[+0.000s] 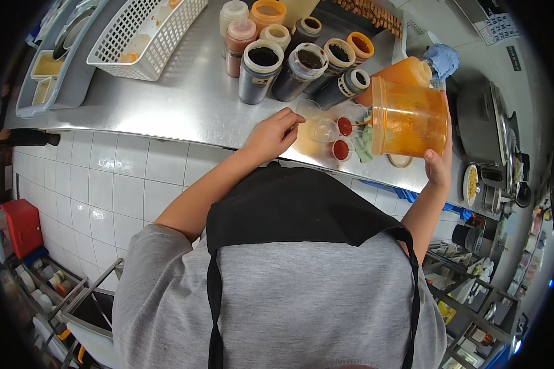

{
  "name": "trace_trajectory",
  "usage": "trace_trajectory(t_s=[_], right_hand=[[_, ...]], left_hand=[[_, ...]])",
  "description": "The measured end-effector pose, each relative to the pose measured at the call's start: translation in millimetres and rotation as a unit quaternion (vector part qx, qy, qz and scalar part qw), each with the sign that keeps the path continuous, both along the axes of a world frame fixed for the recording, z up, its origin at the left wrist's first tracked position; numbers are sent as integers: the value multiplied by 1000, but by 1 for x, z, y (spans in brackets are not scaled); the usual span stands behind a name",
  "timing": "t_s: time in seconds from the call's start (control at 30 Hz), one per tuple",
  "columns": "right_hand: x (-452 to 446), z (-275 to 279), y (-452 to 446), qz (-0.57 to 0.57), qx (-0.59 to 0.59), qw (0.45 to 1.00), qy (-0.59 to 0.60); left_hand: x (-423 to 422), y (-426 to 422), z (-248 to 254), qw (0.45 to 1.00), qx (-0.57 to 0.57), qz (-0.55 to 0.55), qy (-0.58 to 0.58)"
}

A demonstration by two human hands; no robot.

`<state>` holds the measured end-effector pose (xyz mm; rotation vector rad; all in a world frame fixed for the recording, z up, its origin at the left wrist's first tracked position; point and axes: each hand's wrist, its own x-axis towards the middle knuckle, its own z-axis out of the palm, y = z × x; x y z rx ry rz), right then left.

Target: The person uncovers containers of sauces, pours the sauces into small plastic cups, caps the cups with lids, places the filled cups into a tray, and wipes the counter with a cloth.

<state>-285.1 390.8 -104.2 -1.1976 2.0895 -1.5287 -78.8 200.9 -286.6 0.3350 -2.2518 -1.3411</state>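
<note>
My right hand (438,166) grips a large translucent jar (412,120) stained with orange sauce. The jar is tipped on its side, mouth to the left, and a thin stream of sauce runs from it toward a small cup of red sauce (345,126). Just below stands a second small cup of red sauce (341,150). Left of these are clear small cups (326,130) that look to hold no sauce. My left hand (276,133) hovers beside them, fingers curled in and nothing visible in them. A green cloth (364,144) lies under the jar's mouth.
Several squeeze bottles (261,71) with dark and orange sauces stand open behind the cups. A white basket (148,40) and a grey bin (55,86) are at the left. A large pot (483,123) is at the right. The steel counter (166,114) ends near my apron.
</note>
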Motion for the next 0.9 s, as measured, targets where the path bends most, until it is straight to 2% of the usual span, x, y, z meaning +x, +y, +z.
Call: trace_trajectory(t_s=[0.13, 0.27, 0.33, 0.4, 0.43, 0.5, 0.67, 0.73, 0.9], right_hand=[[-2, -1, 0, 4, -7, 1000, 6], [1, -8, 10, -36, -20, 998, -50], [-13, -37, 31, -60, -37, 990, -126], [-25, -77, 51, -79, -104, 963, -236], [-25, -88, 54, -78, -103, 963, -236], [-20, -104, 56, -41, -162, 929, -331], [-16, -125, 45, -76, -220, 912, -337], [-12, -124, 40, -87, -261, 876, -397], [-3, -119, 32, -84, -272, 860, -424]], left_hand=[[0, 0, 0, 1000, 0, 1, -4], [-1, -1, -1, 1000, -3, 2, 11], [-1, -1, -2, 1000, -11, 5, 19], [-2, 0, -1, 1000, -9, 4, 15], [-2, 0, -1, 1000, -7, 4, 9], [-1, 0, 0, 1000, -9, 5, 7], [-3, -1, 0, 1000, -12, -3, 2], [-3, -1, 0, 1000, -19, -1, 4], [-3, -2, -1, 1000, -16, -4, -2]])
